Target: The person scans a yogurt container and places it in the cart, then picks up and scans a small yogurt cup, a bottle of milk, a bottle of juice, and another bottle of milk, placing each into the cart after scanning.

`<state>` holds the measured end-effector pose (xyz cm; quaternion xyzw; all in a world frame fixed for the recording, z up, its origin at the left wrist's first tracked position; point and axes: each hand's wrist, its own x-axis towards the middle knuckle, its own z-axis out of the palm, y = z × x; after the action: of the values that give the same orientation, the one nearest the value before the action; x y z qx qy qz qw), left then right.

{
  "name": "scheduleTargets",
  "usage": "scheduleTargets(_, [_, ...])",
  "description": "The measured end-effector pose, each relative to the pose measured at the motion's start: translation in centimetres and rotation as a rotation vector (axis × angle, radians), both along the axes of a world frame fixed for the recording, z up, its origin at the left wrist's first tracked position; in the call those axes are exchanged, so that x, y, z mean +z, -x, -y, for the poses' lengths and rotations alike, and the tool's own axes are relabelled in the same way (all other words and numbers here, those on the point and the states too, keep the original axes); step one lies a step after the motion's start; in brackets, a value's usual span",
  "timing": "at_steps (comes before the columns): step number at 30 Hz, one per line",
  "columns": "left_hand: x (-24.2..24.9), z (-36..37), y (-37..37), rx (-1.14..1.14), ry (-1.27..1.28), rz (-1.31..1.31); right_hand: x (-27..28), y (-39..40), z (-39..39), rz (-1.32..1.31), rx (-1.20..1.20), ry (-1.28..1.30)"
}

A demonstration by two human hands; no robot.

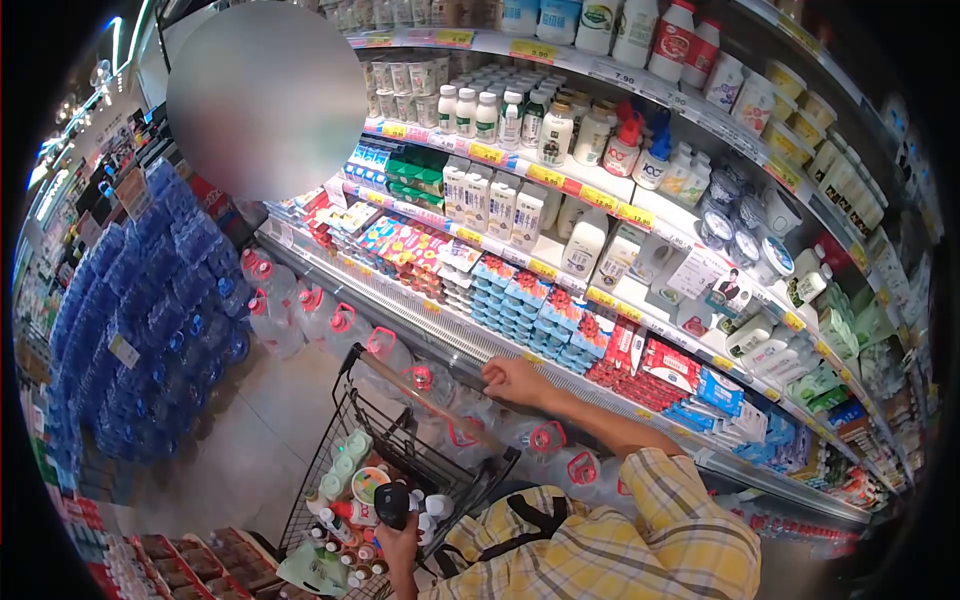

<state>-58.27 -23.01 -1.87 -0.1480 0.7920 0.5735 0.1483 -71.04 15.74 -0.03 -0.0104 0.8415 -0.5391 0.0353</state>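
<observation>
My left hand (399,540) is closed around a black rounded object (392,505) above the shopping cart (322,455); its exact kind does not show. Under and around it in the cart lie a white bottle with a red top (355,513), a round tub with a colourful lid (370,485), pale green-white containers (347,460) and several small bottles. Reaching out past the cart handle, my right hand (517,382) has its fingers curled, with nothing visible in them. It is in front of the lower edge of the dairy shelf (470,335), apart from the packs there.
Large water jugs with red handles (345,325) line the floor along the shelf base. A tall stack of blue-wrapped bottles (150,320) stands at left, with grey floor (250,410) between it and the cart. Red boxes (190,570) are at bottom left.
</observation>
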Motion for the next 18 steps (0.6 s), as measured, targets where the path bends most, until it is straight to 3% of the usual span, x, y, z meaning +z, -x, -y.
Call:
scheduleTargets(8, [2.0,-3.8,0.7,0.1,-0.032,-0.031,3.6,5.5,-10.3,0.093,0.207,-0.448])
scheduleTargets(18, [0.4,-5.8,-0.8,0.262,-0.013,0.025,11.3,17.5,-14.9,0.171,0.4,-0.769])
